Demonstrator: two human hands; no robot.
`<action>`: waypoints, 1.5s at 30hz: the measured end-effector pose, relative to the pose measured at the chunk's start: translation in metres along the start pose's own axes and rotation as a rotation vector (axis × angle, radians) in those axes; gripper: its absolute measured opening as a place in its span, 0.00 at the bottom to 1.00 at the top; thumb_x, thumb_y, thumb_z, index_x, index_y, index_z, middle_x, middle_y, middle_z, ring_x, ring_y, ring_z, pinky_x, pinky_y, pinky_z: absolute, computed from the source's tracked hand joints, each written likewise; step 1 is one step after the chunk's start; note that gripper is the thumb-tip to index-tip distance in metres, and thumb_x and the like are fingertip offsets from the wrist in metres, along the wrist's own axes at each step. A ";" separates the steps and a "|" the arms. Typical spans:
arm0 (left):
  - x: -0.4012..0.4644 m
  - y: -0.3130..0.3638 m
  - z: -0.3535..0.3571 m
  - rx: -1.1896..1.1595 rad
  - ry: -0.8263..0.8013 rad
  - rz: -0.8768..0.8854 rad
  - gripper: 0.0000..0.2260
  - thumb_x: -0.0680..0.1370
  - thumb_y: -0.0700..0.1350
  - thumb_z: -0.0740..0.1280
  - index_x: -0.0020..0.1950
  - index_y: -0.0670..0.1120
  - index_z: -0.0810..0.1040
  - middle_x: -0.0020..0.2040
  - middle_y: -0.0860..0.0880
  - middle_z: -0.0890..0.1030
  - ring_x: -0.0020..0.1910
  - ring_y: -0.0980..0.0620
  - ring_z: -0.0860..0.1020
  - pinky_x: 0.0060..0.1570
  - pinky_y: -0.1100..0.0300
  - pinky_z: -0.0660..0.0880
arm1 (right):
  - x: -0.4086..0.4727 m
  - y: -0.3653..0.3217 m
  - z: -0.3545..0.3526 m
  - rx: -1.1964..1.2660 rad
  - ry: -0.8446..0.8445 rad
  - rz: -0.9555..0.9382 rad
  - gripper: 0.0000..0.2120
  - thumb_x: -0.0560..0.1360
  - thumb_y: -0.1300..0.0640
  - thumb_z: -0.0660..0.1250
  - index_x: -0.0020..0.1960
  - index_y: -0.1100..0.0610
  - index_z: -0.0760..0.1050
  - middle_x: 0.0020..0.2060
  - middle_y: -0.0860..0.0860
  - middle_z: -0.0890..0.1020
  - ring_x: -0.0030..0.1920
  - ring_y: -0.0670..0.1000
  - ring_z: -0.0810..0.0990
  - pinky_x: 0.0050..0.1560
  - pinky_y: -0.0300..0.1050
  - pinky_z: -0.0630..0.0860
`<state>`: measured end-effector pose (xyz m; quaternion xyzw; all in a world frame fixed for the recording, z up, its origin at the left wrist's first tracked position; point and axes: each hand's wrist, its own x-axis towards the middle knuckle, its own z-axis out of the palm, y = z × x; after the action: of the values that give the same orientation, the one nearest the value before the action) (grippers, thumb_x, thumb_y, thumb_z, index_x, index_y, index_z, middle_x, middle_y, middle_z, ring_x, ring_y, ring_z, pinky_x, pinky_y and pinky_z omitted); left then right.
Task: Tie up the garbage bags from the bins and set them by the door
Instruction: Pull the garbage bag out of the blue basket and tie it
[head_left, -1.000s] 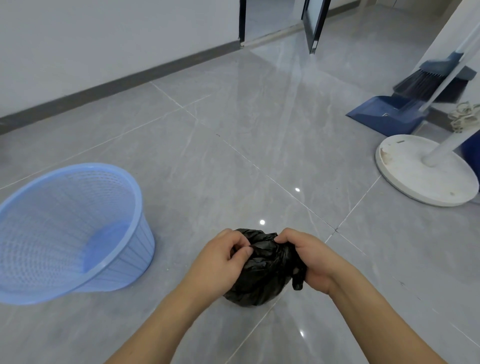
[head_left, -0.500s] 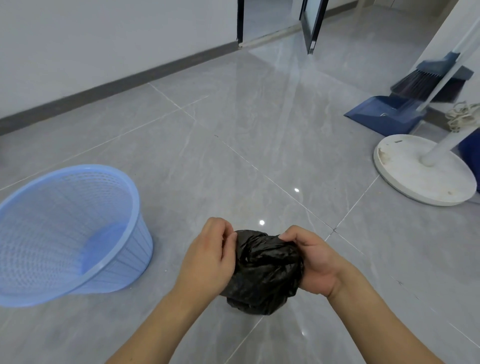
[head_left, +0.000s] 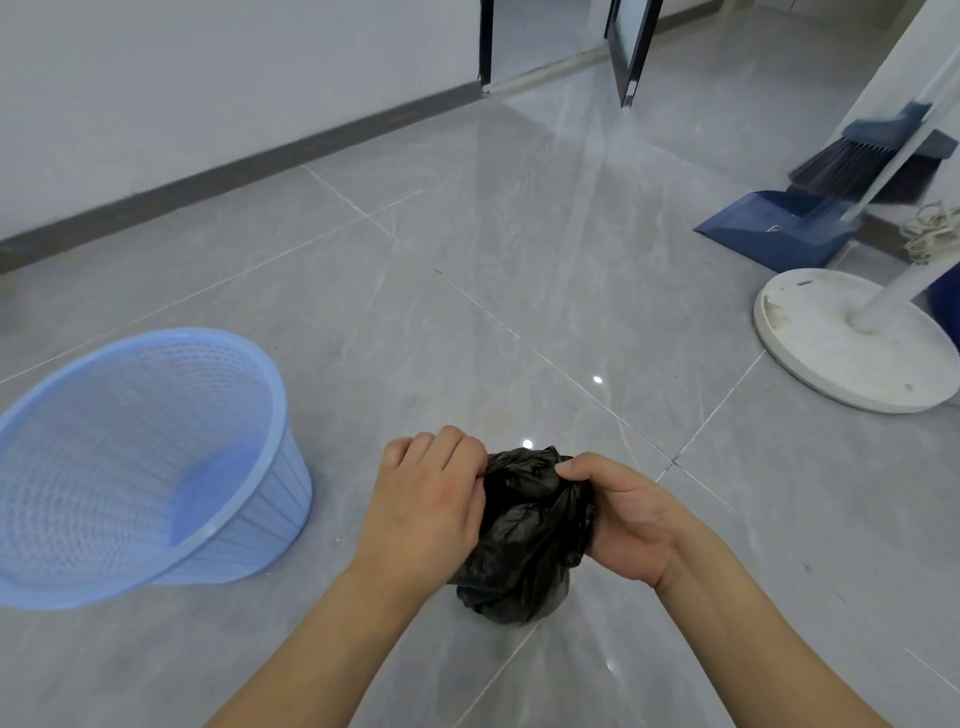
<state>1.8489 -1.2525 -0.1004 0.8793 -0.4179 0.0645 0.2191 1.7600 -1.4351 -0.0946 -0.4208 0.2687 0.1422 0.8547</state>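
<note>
Black garbage bag (head_left: 524, 540) sits near centre on floor, left hand (head_left: 421, 499) and right hand (head_left: 623, 519) both pinching its gathered top. Risks: thin plastic tearing, knot slipping loose. Blue bin (head_left: 145, 467) left, door (head_left: 628, 47) far.

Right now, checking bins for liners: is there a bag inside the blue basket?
No, the blue basket shows only its bare mesh inside.

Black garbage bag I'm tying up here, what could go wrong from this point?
The black garbage bag is held off the floor only by the left hand and right hand at its gathered top; a loose knot could slip and spill. Thin plastic may tear if pulled hard. The blue bin sits close by, easy to kick.
</note>
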 end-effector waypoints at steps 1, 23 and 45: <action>-0.001 -0.001 0.001 -0.029 -0.022 -0.001 0.05 0.73 0.40 0.60 0.44 0.50 0.71 0.41 0.54 0.72 0.38 0.52 0.71 0.46 0.55 0.68 | 0.000 0.000 0.001 0.038 -0.006 -0.010 0.20 0.70 0.59 0.66 0.59 0.67 0.77 0.52 0.61 0.82 0.50 0.57 0.82 0.47 0.48 0.78; 0.006 -0.001 0.006 -0.648 -0.202 -0.502 0.16 0.81 0.49 0.57 0.34 0.53 0.74 0.50 0.61 0.74 0.56 0.56 0.69 0.58 0.58 0.63 | 0.006 0.002 0.001 -0.394 0.160 -0.040 0.13 0.78 0.56 0.59 0.52 0.62 0.81 0.40 0.52 0.82 0.38 0.48 0.79 0.41 0.42 0.72; -0.022 -0.011 0.001 -0.265 -0.255 -0.188 0.18 0.70 0.56 0.59 0.59 0.60 0.72 0.59 0.62 0.66 0.59 0.57 0.64 0.58 0.64 0.53 | 0.001 0.004 -0.009 -0.307 -0.068 0.083 0.15 0.76 0.58 0.66 0.56 0.70 0.79 0.51 0.62 0.83 0.51 0.56 0.82 0.51 0.46 0.78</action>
<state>1.8433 -1.2312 -0.1112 0.8791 -0.3631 -0.1236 0.2831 1.7556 -1.4403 -0.1021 -0.5298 0.2317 0.2311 0.7824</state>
